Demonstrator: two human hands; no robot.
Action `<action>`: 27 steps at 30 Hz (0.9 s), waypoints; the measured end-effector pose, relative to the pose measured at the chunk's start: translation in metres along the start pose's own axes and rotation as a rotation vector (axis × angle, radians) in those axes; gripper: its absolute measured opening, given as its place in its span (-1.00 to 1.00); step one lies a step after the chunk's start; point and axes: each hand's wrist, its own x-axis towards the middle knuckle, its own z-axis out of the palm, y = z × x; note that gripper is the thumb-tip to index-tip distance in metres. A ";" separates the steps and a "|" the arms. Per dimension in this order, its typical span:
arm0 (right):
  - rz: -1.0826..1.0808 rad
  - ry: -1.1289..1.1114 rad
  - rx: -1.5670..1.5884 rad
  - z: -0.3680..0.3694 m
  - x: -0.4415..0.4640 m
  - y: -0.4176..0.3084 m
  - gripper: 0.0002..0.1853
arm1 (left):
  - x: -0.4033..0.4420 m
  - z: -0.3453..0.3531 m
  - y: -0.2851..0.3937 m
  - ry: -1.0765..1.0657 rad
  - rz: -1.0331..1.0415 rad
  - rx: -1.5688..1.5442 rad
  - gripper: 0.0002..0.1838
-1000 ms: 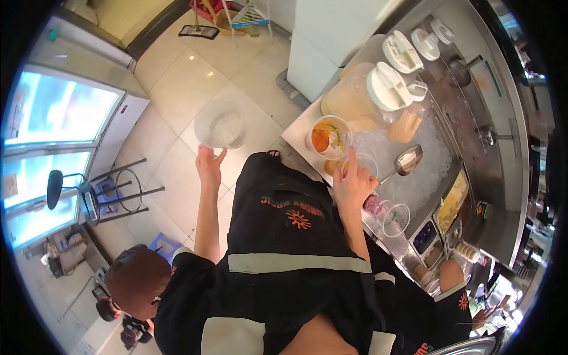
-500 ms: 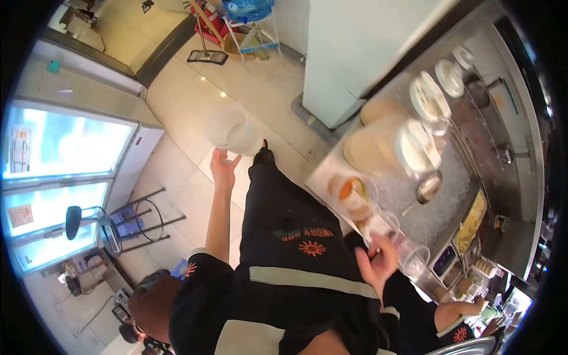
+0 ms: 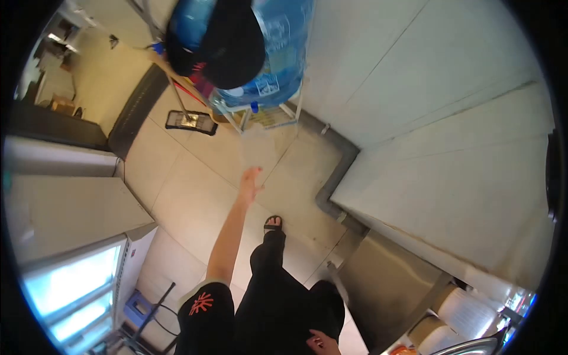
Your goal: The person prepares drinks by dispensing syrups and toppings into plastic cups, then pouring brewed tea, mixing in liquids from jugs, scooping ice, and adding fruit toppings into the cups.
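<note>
My left hand is stretched out over the floor, its fingers closed on the bottom of a clear plastic container. The container is faint and blurred, so its contents cannot be made out. Low in the view, my right hand is beside my dark trousers, its fingers loosely curled and apart with nothing visible in them. Part of that hand is cut off by the bottom edge.
Ahead are a large blue water bottle on a white stand, a black cap and a mop. A lit fridge is at left. A grey pipe and steel counter are at right.
The view has swung toward the water bottle, which now looks much nearer. The jugs and ice tray have left view. My left hand still holds the container; my right hand has dropped away from the cups.
</note>
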 end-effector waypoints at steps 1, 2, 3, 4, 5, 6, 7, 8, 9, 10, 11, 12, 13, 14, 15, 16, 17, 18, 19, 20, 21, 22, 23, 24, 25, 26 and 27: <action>0.029 0.013 -0.141 0.009 0.017 0.028 -0.68 | 0.038 -0.006 0.000 -0.026 0.037 -0.020 -0.66; 0.066 0.022 -0.273 0.023 0.018 0.043 -0.70 | 0.066 -0.009 0.004 -0.059 0.065 -0.036 -0.66; 0.214 0.201 0.031 0.040 0.011 0.047 -0.67 | 0.084 -0.005 0.015 -0.038 0.047 -0.047 -0.67; 0.175 0.212 -0.194 0.040 0.013 0.031 -0.65 | 0.106 0.003 0.029 -0.016 0.048 -0.064 -0.67; 0.133 0.230 -0.344 0.040 0.019 0.031 -0.66 | 0.133 0.004 0.033 -0.010 0.050 -0.076 -0.67; 0.090 0.248 -0.495 0.045 0.016 0.034 -0.67 | 0.152 0.004 0.035 -0.008 0.052 -0.089 -0.68; 0.115 0.258 -0.474 0.054 0.014 0.037 -0.67 | 0.168 0.006 0.038 -0.028 0.029 -0.075 -0.68; 0.139 0.303 -0.451 0.059 0.016 0.038 -0.69 | 0.185 0.011 0.043 -0.009 0.015 -0.135 -0.69; 0.160 0.347 -0.434 0.066 0.017 0.038 -0.71 | 0.200 0.013 0.045 0.014 0.003 -0.198 -0.69; 0.171 0.357 -0.425 0.075 0.015 0.042 -0.71 | 0.211 0.015 0.045 0.001 -0.007 -0.195 -0.69; 0.118 0.424 -0.390 0.081 0.016 0.043 -0.73 | 0.225 0.019 0.042 0.022 -0.005 -0.189 -0.70; 0.063 0.493 -0.356 0.088 0.019 0.045 -0.74 | 0.236 0.021 0.042 0.040 -0.001 -0.185 -0.70; 0.071 0.502 -0.349 0.090 0.022 0.048 -0.74 | 0.249 0.021 0.037 0.011 0.015 -0.166 -0.68; 0.132 0.493 -0.297 0.092 0.024 0.044 -0.74 | 0.254 0.023 0.035 -0.001 0.007 -0.164 -0.68; 0.196 0.484 -0.246 0.094 0.022 0.039 -0.75 | 0.255 0.025 0.032 0.029 -0.014 -0.161 -0.67; 0.207 0.496 -0.242 0.093 0.021 0.034 -0.75 | 0.256 0.026 0.030 0.059 -0.036 -0.159 -0.66; 0.211 0.470 -0.217 0.089 0.022 0.021 -0.74 | 0.262 0.019 0.023 0.007 -0.032 -0.153 -0.57; 0.213 0.446 -0.193 0.088 0.019 0.015 -0.74 | 0.258 0.020 0.025 -0.008 -0.042 -0.156 -0.57; 0.219 0.465 -0.184 0.093 0.014 0.025 -0.74 | 0.251 0.022 0.030 0.042 -0.107 -0.082 -0.52; 0.192 0.464 -0.148 0.099 0.011 0.046 -0.71 | 0.243 0.025 0.037 0.081 -0.167 -0.007 -0.46; 0.165 0.473 -0.110 0.105 0.009 0.060 -0.68 | 0.250 0.010 0.026 0.082 -0.188 -0.026 -0.40; 0.169 0.525 -0.088 0.111 0.006 0.076 -0.68 | 0.250 0.001 0.015 0.068 -0.209 -0.044 -0.33; 0.197 0.503 -0.169 0.115 0.003 0.087 -0.69 | 0.229 -0.004 0.009 -0.025 -0.151 0.040 -0.30; 0.232 0.484 -0.249 0.116 0.000 0.097 -0.68 | 0.192 0.002 0.013 -0.054 -0.161 0.171 -0.17; 0.279 0.465 -0.236 0.116 -0.003 0.108 -0.67 | 0.200 -0.036 -0.037 -0.206 -0.042 0.489 -0.11; 0.321 0.446 -0.207 0.122 -0.008 0.121 -0.67 | 0.202 -0.069 -0.081 -0.322 0.122 0.789 -0.06; 0.335 0.396 -0.149 0.120 -0.010 0.132 -0.60 | 0.148 -0.047 -0.080 -0.230 -0.090 0.618 -0.13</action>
